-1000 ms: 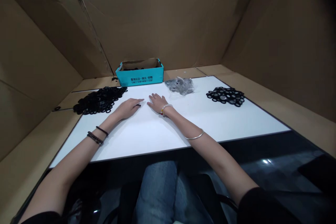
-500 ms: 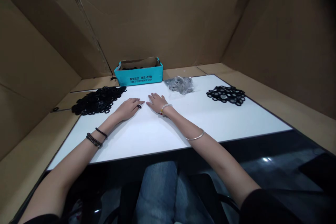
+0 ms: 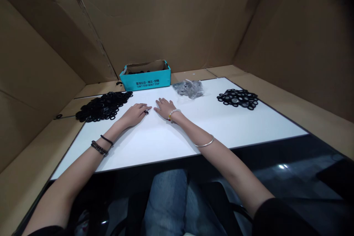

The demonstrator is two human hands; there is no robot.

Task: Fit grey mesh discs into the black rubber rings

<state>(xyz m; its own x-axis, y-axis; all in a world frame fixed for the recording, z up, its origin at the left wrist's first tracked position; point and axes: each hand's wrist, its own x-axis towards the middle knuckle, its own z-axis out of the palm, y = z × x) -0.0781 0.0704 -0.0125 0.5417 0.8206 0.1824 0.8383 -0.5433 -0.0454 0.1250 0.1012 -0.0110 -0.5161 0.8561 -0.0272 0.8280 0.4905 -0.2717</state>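
My left hand (image 3: 135,114) lies palm down on the white board (image 3: 132,147), with its fingers stretched forward. A small black ring (image 3: 146,112) is at its thumb side, touching or very close to it; whether anything grips it is hard to see. Just to the right, my right hand (image 3: 165,108) rests flat with its fingers spread and nothing in it. A heap of black rings (image 3: 103,106) lies left of my left hand. Beyond my right hand is a clear plastic bag (image 3: 189,89) with grey pieces inside. Farther right sits a group of black rings with pale centres (image 3: 238,99).
A turquoise cardboard box (image 3: 146,80) with dark pieces in it stands at the back edge of the board. Cardboard walls (image 3: 160,25) enclose the back and both sides. One dark ring (image 3: 58,116) lies off the board at the left.
Both hands stay in place on the board. Only the camera view has shifted very slightly.
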